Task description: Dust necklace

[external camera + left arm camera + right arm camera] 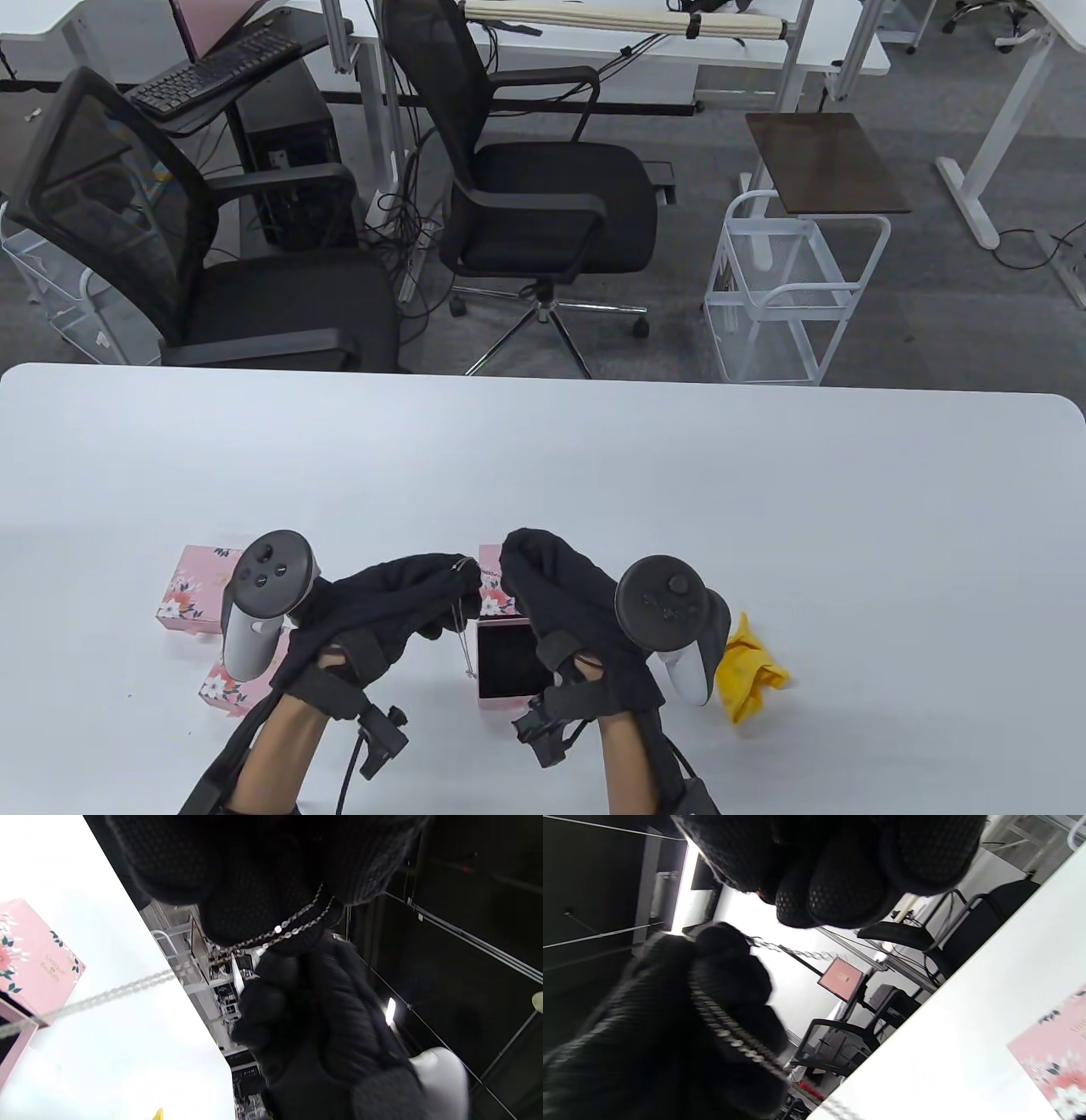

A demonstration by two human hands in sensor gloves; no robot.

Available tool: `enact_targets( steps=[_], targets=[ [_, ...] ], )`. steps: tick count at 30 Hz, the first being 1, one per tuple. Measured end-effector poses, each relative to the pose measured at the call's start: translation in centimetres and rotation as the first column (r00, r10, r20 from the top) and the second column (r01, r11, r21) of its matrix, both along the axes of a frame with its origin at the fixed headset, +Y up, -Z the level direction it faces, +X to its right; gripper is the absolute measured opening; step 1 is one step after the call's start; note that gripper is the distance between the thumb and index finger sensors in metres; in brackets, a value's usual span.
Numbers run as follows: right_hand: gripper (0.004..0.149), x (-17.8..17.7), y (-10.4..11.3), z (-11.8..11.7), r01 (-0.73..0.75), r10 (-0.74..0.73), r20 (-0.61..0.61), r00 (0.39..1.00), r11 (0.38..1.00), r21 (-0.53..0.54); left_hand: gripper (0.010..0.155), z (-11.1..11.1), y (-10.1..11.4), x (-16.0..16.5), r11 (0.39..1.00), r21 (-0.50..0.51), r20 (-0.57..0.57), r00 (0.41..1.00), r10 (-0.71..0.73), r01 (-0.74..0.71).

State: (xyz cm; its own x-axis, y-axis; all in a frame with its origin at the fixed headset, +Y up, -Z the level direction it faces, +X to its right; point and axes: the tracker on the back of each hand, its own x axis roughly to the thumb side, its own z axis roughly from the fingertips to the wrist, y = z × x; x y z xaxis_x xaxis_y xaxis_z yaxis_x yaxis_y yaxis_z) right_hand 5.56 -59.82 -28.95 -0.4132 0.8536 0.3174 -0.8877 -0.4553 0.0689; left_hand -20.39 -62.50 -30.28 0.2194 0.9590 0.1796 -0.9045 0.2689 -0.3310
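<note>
A thin silver necklace (465,632) hangs from my left hand (441,590), which pinches the chain at its fingertips above the table. In the left wrist view the chain (280,931) lies across the left fingers (254,899) and trails down toward the box. My right hand (530,564) is raised right beside the left, fingers bunched (831,870). A short stretch of chain (793,952) runs just under them; I cannot tell whether they pinch it. The chain also crosses the back of the left glove (729,1035). A crumpled yellow cloth (751,671) lies to the right of the right hand.
An open pink box (513,658) with a dark inside sits under the hands. Pink floral box parts lie at the left (191,586) and in front of it (225,683). Another pink piece (492,586) shows between the hands. Office chairs stand beyond the far table edge.
</note>
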Motion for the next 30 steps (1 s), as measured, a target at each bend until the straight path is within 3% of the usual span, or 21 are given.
enact_targets(
  steps=[5,9,17,21,25,30],
  targets=[
    [0.040,-1.2,1.2,1.2,-0.086,0.088,-0.040,0.995,0.995,0.045,0.038,0.2,0.0,-0.2,0.999,0.019,-0.081,0.996,0.033,-0.031],
    [0.045,-2.6,1.2,1.5,-0.217,0.218,0.004,0.976,0.973,0.082,0.037,0.6,0.2,-0.3,0.997,0.063,-0.153,0.987,0.052,-0.043],
    [0.056,-5.2,0.1,1.6,-0.262,0.264,-0.009,0.964,0.959,0.108,0.038,1.0,0.4,0.4,0.995,0.099,-0.159,0.986,0.050,-0.034],
    [0.035,-6.1,-0.4,1.9,-0.287,0.275,0.088,0.957,0.940,0.184,0.037,1.1,0.3,0.4,0.994,0.099,-0.174,0.983,0.056,-0.039],
    [0.036,-6.4,-0.1,2.0,-0.343,0.340,0.046,0.939,0.922,0.177,0.038,0.9,0.2,-0.3,0.993,0.116,-0.240,0.970,0.041,-0.013],
    [0.036,-6.5,0.2,2.2,-0.360,0.363,0.008,0.932,0.919,0.163,0.039,0.4,0.1,-1.2,0.997,0.066,-0.229,0.972,0.055,-0.041]
  ],
)
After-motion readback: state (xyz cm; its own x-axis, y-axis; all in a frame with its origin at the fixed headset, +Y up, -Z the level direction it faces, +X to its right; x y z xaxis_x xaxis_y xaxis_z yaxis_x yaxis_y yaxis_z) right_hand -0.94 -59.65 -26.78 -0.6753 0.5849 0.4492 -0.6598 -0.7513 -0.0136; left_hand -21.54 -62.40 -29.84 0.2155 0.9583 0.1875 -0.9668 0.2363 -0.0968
